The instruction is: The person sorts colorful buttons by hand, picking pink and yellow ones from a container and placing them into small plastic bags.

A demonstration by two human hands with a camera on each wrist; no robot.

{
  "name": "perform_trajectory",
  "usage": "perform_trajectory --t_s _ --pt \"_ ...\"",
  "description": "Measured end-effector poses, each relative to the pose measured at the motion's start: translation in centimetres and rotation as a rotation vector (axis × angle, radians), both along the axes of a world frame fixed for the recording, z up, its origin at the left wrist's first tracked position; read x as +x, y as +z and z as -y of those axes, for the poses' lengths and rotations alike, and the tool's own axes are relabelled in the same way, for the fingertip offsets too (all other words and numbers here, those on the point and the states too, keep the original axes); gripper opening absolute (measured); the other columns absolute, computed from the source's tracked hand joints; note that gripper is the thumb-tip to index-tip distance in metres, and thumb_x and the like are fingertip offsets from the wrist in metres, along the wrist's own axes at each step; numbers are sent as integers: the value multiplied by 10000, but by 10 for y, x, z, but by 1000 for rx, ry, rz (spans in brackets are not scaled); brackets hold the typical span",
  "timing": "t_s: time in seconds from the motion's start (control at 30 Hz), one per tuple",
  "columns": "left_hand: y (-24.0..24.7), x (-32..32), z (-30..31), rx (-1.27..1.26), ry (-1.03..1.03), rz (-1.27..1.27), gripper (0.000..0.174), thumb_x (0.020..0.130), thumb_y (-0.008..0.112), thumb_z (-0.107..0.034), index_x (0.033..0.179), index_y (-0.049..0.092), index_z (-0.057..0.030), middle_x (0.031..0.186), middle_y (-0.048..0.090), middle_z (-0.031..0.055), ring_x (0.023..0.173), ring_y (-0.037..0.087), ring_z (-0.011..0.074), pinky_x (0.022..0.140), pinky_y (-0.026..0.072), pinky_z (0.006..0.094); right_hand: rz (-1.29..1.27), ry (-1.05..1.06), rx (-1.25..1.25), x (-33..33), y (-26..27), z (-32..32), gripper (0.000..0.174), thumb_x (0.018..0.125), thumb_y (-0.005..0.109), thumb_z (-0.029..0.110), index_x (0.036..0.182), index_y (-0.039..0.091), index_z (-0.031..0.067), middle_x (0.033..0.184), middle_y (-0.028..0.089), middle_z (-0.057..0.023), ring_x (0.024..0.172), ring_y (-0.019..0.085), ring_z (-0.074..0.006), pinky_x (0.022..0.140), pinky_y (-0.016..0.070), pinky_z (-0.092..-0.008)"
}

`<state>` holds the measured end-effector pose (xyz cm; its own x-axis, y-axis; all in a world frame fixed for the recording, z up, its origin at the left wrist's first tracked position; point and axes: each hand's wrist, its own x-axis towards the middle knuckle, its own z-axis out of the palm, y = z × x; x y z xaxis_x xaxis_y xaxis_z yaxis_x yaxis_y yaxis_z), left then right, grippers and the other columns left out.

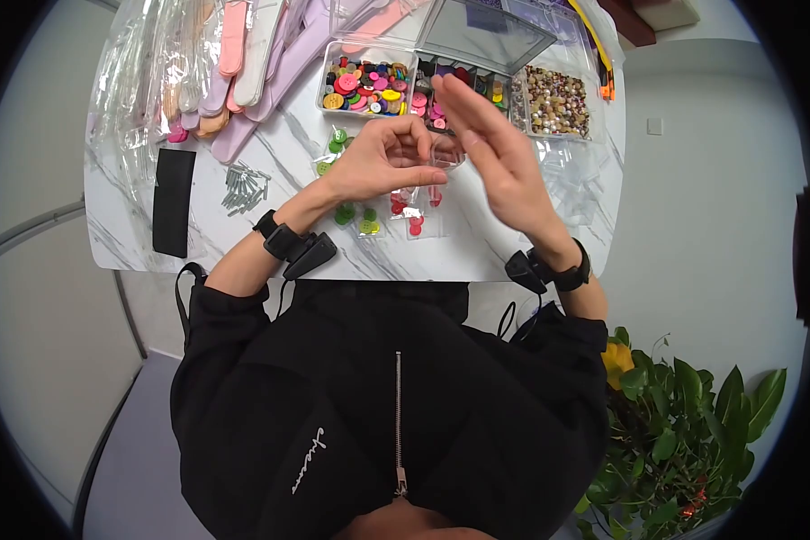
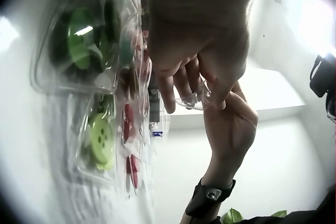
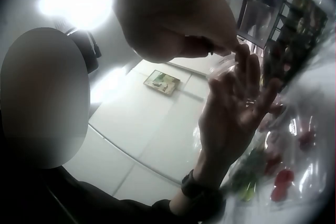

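In the head view my left hand [image 1: 378, 160] holds a small clear plastic bag [image 1: 445, 151] between its thumb and bent fingers, above the table. Beside it, my right hand [image 1: 504, 162] has its fingers straight and pointing up and left, with the thumb close to the bag. The left wrist view shows the clear plastic [image 2: 195, 99] at the left fingertips, with the right hand [image 2: 229, 127] right behind it. Under the hands lie small clear bags of red buttons [image 1: 415, 225] and green buttons [image 1: 369, 223].
Button boxes [image 1: 331, 113] with compartments stand at the back, one with a raised clear lid [image 1: 486, 36]. Mixed beads [image 1: 556, 101] fill a box at right, above a pile of clear bags [image 1: 574, 180]. Metal pins [image 1: 245, 187] and a black strip [image 1: 173, 202] lie at left.
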<state>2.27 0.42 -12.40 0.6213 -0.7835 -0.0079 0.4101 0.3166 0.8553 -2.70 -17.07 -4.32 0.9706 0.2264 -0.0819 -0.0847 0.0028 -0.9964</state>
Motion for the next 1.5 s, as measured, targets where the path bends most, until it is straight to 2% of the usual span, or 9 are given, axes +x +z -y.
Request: perform_trajectory --t_s 0.3,0.6,0.73,0.87,0.97,1.1,1.27,1.4,1.5 --pt "-12 0 -1 -9 11 -13 232 810 752 -24 863 527 -41 924 601 16 869 602 72 829 532 246 326 255 -627 1 5 -10 710 867 315 -107 1526 99 41 1549 256 -194 1422 286 -331 1153 227 -377" --pt "-6 1 -5 8 5 51 237 806 760 -37 874 533 -38 917 584 4 883 595 83 833 508 237 431 274 -678 -2 4 -12 740 829 331 -118 1522 124 36 1543 275 -190 1406 318 -342 1148 229 -405" --pt "-5 2 -6 -39 -27 60 228 817 746 -25 872 526 -43 924 575 1 894 587 77 833 495 228 337 260 -472 -2 5 -7 754 826 350 -106 1525 110 44 1540 292 -177 1407 327 -310 1121 292 -394" --pt "-4 -1 -3 -100 -6 29 223 842 713 -10 900 502 -55 919 562 -8 885 574 60 806 486 218 227 205 -217 11 7 11 663 845 412 -72 1486 279 32 1474 413 -165 1300 476 -260 1020 412 -349" --pt "-2 1 -3 -138 54 11 213 871 677 -3 933 483 -67 900 556 -17 858 563 45 761 479 211 246 395 -448 32 0 30 495 886 490 -9 1380 477 28 1320 566 -150 1103 599 -202 888 486 -303" --pt "-10 5 -6 -136 39 -12 211 930 617 -88 1008 421 -97 982 575 12 834 531 28 701 446 207 271 298 -299 42 -16 33 367 891 594 57 1257 600 28 1141 654 -117 951 628 -167 807 502 -289" --pt "-17 3 -4 -158 49 -158 152 977 540 -95 1065 416 -83 969 564 5 821 535 22 665 427 200 297 129 -341 28 -25 27 339 842 677 44 1179 639 25 1051 672 -99 953 630 -170 795 506 -290" --pt "-13 -5 -7 -75 45 -158 166 987 522 -102 1109 412 -79 998 589 24 857 577 42 655 440 187 454 -50 -395 10 -32 19 255 772 742 11 1021 692 19 950 683 -75 861 638 -161 735 512 -279" --pt "-10 6 -1 -56 33 -50 172 985 520 -84 1126 422 -73 1005 611 38 891 612 66 645 451 181 750 -135 -570 4 -29 22 184 734 774 2 903 706 26 861 668 -66 743 625 -153 655 503 -263"
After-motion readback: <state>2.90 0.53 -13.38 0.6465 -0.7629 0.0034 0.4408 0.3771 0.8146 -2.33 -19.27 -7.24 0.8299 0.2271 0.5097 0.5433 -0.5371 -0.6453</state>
